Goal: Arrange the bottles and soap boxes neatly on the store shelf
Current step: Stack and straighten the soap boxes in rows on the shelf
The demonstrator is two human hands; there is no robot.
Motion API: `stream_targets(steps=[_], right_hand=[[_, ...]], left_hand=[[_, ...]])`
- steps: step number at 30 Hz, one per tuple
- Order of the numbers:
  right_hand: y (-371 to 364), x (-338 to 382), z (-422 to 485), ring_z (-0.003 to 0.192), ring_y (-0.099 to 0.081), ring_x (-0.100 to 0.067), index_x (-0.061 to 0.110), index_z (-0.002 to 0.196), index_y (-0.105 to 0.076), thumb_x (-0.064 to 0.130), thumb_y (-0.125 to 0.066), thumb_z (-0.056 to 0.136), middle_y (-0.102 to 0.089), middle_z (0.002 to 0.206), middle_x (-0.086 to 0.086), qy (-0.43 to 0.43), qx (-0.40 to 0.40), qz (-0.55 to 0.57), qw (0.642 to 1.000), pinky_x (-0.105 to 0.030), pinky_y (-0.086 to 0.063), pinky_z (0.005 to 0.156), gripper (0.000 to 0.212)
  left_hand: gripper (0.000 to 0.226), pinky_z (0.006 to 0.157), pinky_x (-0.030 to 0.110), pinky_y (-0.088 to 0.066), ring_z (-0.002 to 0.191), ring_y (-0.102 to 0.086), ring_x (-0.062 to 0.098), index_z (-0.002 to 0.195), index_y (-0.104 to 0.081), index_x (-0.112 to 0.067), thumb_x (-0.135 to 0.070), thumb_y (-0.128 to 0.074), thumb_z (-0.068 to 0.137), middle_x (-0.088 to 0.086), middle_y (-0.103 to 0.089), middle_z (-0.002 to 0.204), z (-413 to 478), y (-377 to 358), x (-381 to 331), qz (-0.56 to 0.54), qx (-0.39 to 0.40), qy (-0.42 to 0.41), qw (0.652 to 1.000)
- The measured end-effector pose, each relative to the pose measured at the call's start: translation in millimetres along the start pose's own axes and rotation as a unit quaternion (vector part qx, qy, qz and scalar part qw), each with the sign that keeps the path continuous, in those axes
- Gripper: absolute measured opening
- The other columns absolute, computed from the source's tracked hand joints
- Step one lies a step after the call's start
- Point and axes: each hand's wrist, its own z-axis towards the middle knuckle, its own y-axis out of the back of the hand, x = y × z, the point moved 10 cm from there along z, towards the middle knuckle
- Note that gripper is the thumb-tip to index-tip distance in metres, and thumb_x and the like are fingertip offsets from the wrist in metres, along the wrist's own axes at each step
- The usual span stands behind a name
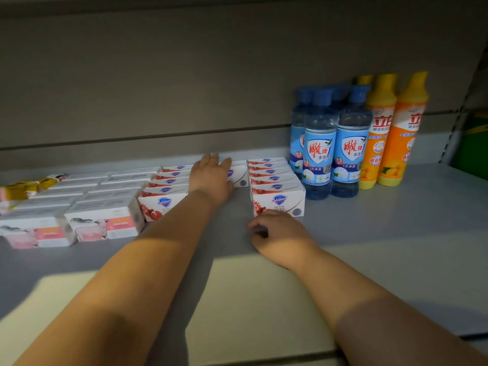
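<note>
On the grey shelf (pixel 369 233) stand rows of white and red soap boxes. My left hand (pixel 211 175) reaches deep between two rows and lies over a soap box (pixel 239 177) at the back, fingers wrapped on its top. One row (pixel 165 191) is left of that hand, another row (pixel 277 186) right of it. My right hand (pixel 277 235) rests on the shelf with fingers curled, just in front of the right row's front box (pixel 280 202), holding nothing. Blue bottles (pixel 330 143) and orange bottles (pixel 390 133) stand upright at the right.
Pink and white soap boxes (pixel 103 220) fill the left part of the shelf in rows, with yellow packets (pixel 23 188) at the far left. The shelf's back panel (pixel 158 101) rises behind. A green item (pixel 472 143) shows beyond the right upright.
</note>
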Motion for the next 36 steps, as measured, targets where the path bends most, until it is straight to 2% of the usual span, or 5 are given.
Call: stream_targets(steps=[14,22,25,30,36], right_hand=[[3,4,-5,0.115,-0.05,-0.015,0.024,0.117,-0.061,0.025,-0.051,0.088,-0.057,0.125,0.004,-0.024,0.028,-0.029,0.999,-0.029,-0.042,0.095,0.031],[5,3,-9,0.115,-0.052,-0.015,0.025,0.122,-0.058,0.024,-0.052,0.088,-0.057,0.127,0.003,-0.037,0.029,0.0,0.999,-0.029,-0.043,0.096,0.034],[12,2,-13,0.11,-0.054,-0.008,0.028,0.126,-0.053,0.03,-0.06,0.087,-0.058,0.122,0.01,-0.043,-0.006,0.153,0.987,-0.024,-0.043,0.093,0.04],[18,4,-19,0.088,-0.064,-0.001,0.036,0.102,-0.064,0.039,-0.066,0.083,-0.069,0.095,0.014,-0.046,-0.016,0.416,0.908,-0.01,-0.044,0.07,0.019],[17,3,-14,0.083,-0.067,-0.006,0.027,0.093,-0.067,0.02,-0.069,0.081,-0.072,0.09,0.009,-0.06,-0.024,0.472,0.879,-0.019,-0.051,0.069,0.013]], left_hand=[[0.078,0.115,0.039,-0.017,0.141,-0.021,0.03,0.149,-0.016,-0.015,-0.032,-0.056,0.085,0.012,-0.026,0.151,-92,2,60,-0.012,0.098,0.071,0.993],[0.023,0.065,0.026,-0.036,0.085,-0.057,0.02,0.099,-0.058,-0.024,-0.026,-0.063,0.077,-0.004,-0.061,0.092,-98,68,52,-0.093,-0.053,0.099,0.989],[0.021,0.06,0.019,-0.043,0.067,-0.058,0.003,0.086,-0.053,-0.023,-0.02,-0.07,0.076,-0.008,-0.061,0.076,-107,76,60,-0.43,-0.112,0.201,0.873],[0.018,0.081,0.035,-0.057,0.094,-0.07,0.021,0.102,-0.065,-0.008,-0.02,-0.064,0.088,0.012,-0.072,0.104,-117,27,7,-0.833,0.071,0.232,0.497],[0.032,0.083,0.033,-0.057,0.095,-0.068,0.021,0.119,-0.059,0.001,-0.015,-0.057,0.091,0.014,-0.07,0.106,-118,29,-9,-0.858,0.098,0.179,0.472]])
